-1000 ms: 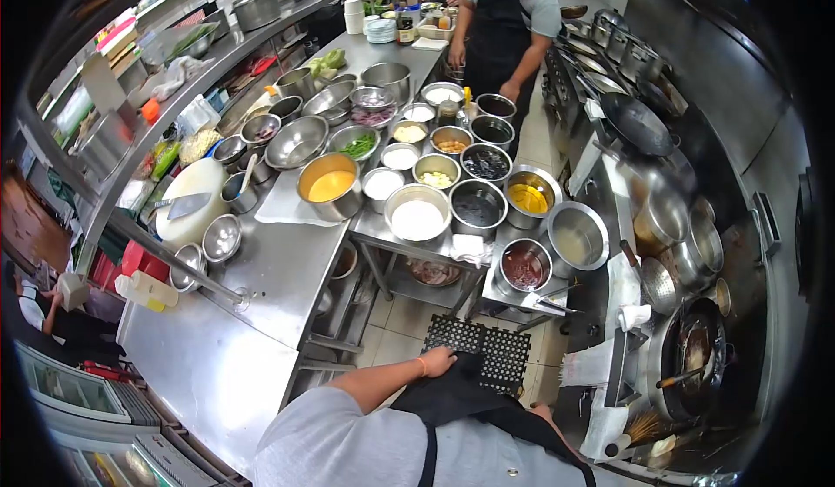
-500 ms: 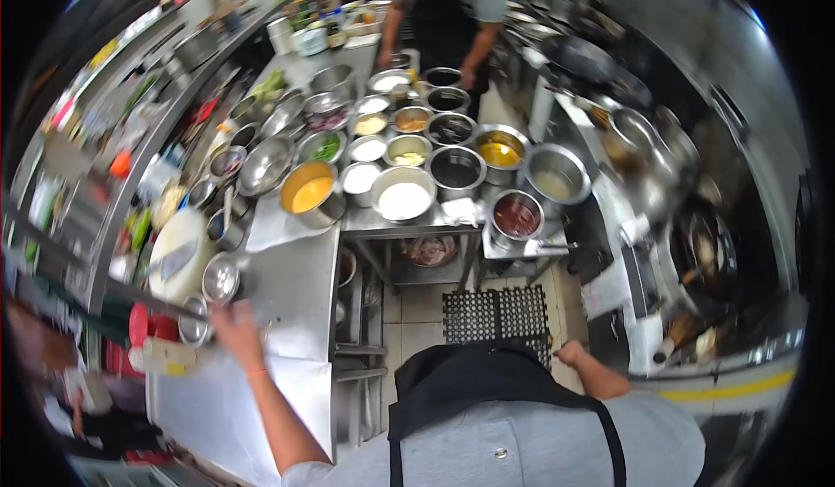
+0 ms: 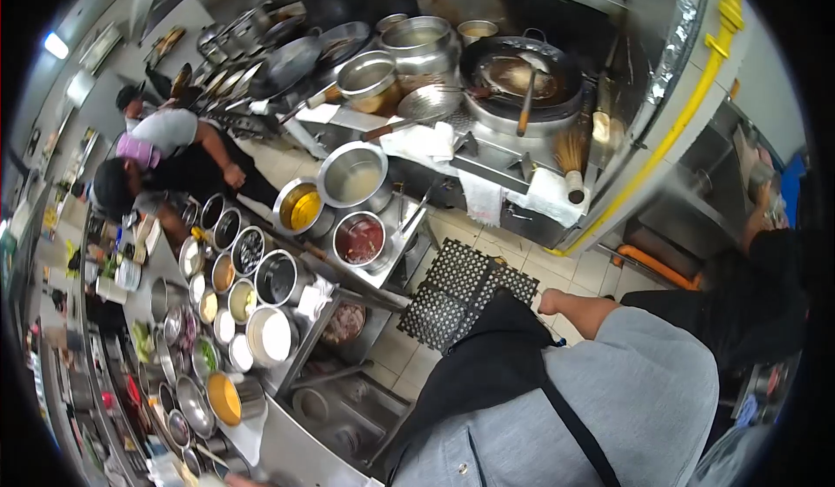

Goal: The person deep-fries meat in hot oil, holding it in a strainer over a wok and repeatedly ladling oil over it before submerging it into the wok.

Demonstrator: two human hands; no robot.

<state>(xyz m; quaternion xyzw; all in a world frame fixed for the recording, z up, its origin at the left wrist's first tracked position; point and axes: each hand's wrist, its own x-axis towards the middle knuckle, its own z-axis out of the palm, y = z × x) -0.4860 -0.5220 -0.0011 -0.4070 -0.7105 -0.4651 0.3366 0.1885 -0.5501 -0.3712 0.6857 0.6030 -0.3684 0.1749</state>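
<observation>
My right hand (image 3: 550,303) hangs over the floor beside my black apron (image 3: 470,365), near the edge of the black perforated mat (image 3: 465,291). It is small in view and its fingers are mostly hidden, with no object showing in it. Only a blurred sliver of my left hand (image 3: 246,482) shows at the bottom edge, low by the steel counter (image 3: 296,452). Nearest to that hand stand a pot of orange sauce (image 3: 224,398) and a steel bowl (image 3: 196,404).
Pots of red sauce (image 3: 359,238), yellow liquid (image 3: 304,210) and cloudy liquid (image 3: 352,178) stand beside the stove. On it sits a large wok (image 3: 522,74) with a ladle (image 3: 527,96). Co-workers are at the far left (image 3: 174,130) and right (image 3: 748,287).
My view has swung right, towards the stove and wok. My left hand, which was over the counter near small steel bowls, has moved almost out of sight. A co-worker now shows at the right.
</observation>
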